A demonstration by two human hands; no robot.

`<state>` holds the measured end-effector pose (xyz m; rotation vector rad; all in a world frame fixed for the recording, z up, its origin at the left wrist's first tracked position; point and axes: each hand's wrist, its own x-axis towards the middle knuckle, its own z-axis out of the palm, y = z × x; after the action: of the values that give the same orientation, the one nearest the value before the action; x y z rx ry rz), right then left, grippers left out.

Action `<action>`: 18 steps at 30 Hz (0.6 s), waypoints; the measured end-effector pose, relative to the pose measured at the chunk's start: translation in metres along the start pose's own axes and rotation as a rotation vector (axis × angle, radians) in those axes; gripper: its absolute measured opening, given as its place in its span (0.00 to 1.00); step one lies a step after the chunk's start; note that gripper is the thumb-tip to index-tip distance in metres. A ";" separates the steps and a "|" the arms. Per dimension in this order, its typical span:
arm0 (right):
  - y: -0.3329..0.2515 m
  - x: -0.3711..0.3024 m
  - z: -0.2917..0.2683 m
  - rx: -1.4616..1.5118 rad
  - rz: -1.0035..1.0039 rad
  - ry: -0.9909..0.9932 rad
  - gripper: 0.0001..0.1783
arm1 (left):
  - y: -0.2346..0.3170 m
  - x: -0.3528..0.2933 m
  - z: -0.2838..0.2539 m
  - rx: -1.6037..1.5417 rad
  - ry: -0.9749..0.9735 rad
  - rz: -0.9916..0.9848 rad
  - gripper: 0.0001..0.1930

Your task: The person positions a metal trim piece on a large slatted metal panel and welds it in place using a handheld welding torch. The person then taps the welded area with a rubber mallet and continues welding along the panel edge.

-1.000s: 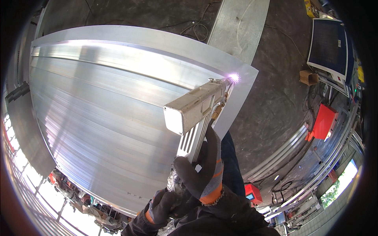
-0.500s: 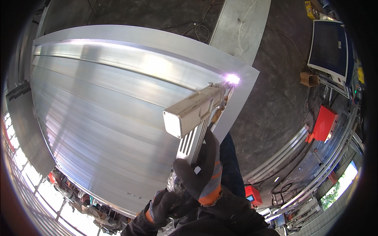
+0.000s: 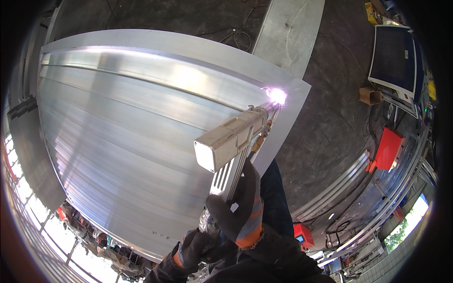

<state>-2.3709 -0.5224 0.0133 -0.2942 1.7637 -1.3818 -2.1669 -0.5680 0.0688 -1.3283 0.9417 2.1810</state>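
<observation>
A handheld laser welding gun (image 3: 231, 137), boxy and pale metal with a slotted grip, points toward the far right corner of a large silver ribbed metal panel (image 3: 122, 127). Bright pinkish-white light (image 3: 277, 95) glows at its tip, on the seam by the panel's flat border (image 3: 285, 122). My right hand (image 3: 236, 207), in a dark glove with an orange and grey cuff, is closed around the grip. Lower down, my gloved left hand (image 3: 194, 243) is closed at the gun's lower end, beside a shiny plastic-wrapped part (image 3: 205, 220); its fingertips are partly hidden.
A long metal sheet (image 3: 288, 37) extends beyond the panel's far edge. Cables (image 3: 236, 38) lie on the dark floor. At right stand a dark-fronted machine (image 3: 392, 59), an open cardboard box (image 3: 370, 95), a red box (image 3: 389, 148) and metal bars (image 3: 335, 186).
The gun's body and my right hand have shifted slightly nearer to me. The glow at the tip looks larger, and a thin bright curl shows left of it.
</observation>
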 end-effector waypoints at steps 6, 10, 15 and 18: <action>0.000 -0.005 0.000 -0.034 -0.013 -0.002 0.52 | -0.007 -0.004 -0.002 0.094 -0.002 0.012 0.10; 0.000 -0.007 0.000 -0.055 0.001 -0.007 0.52 | -0.007 -0.004 -0.003 0.066 -0.016 0.013 0.09; 0.001 -0.009 0.001 -0.070 -0.028 -0.001 0.52 | -0.004 -0.005 -0.002 0.049 -0.026 0.023 0.08; 0.000 -0.011 0.002 -0.087 -0.034 -0.003 0.53 | -0.006 -0.006 -0.002 0.070 -0.017 0.091 0.07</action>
<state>-2.3625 -0.5169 0.0184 -0.3750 1.8269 -1.3296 -2.1593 -0.5651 0.0720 -1.2546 1.0817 2.2013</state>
